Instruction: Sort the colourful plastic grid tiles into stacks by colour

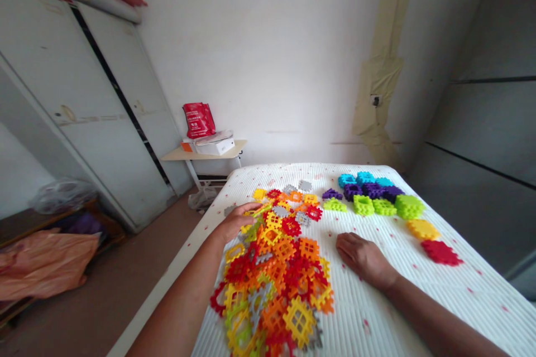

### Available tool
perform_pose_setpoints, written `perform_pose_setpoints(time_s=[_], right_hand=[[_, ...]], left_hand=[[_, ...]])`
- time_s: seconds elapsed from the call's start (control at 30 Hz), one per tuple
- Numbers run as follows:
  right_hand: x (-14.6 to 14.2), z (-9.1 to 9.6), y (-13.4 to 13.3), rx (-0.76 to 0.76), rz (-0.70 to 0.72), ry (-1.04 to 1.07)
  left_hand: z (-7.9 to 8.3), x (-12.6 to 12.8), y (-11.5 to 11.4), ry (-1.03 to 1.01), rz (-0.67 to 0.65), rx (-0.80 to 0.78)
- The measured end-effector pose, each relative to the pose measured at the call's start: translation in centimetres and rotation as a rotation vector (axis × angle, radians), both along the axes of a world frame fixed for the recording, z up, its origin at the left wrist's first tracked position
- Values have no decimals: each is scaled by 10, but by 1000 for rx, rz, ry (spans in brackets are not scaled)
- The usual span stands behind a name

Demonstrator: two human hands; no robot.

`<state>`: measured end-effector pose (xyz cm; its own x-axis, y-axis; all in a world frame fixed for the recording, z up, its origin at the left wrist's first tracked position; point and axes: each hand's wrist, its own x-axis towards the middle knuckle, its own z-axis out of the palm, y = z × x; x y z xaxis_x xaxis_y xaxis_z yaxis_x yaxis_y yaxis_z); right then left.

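Left hand point(234, 223) at the pile point(285, 248) (mostly red, orange, yellow); right hand point(366, 259) curled on the cloth point(352, 315), near the stacks point(409, 207).

Before you on the cloth cover point(355, 315), a pile of interlocking tiles point(285, 248) lies left, tile stacks point(371, 189) far right; a small table point(177, 153) stands far left.

Soft, diffuse light leaves the wall point(268, 67) pale and bright, while the grey panels point(494, 128) at right fall dim. Wide-angle distortion stretches the cabinet point(84, 83) at left; fine detail looks slightly soft.
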<state>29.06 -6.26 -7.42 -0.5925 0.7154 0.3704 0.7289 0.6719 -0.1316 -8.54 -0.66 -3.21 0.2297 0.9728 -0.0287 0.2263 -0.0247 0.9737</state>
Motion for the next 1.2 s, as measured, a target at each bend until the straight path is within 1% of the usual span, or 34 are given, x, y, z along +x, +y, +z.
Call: perform_pose_setpoints(time_s=[0.17, 0.27, 0.43, 0.53, 0.67, 0.77, 0.83, 0.9, 1.07, 1.13, 1.2], right_hand=[[0, 1, 0, 5, -8, -13], [0, 1, -1, 2, -16, -28], [-1, 2, -1, 5, -30, -49], [-1, 2, -2, 6, -30, -42], [0, 1, -2, 2, -34, -39], [0, 0, -1, 0, -40, -45], [0, -1, -1, 2, -40, -50], [0, -1, 0, 2, -41, -52], [1, -1, -1, 9, -50, -60], [0, -1, -1, 14, -62, -67], [0, -1, -1, 12, -75, -73]], left_hand=[[13, 14, -25, -112, -137, 31], [17, 23, -38, -186, -168, 57], [13, 33, -47, -203, -94, 88], [8, 36, -53, -149, 17, 110], [-1, 39, -64, 9, 170, 157], [-6, 42, -72, 199, 212, 308], [-7, 45, -77, 325, 192, 411], [-5, 49, -82, 452, 159, 457], [4, 58, -97, 833, 103, 491], [4, 60, -102, 931, 86, 483], [2, 60, -104, 982, 88, 477]])
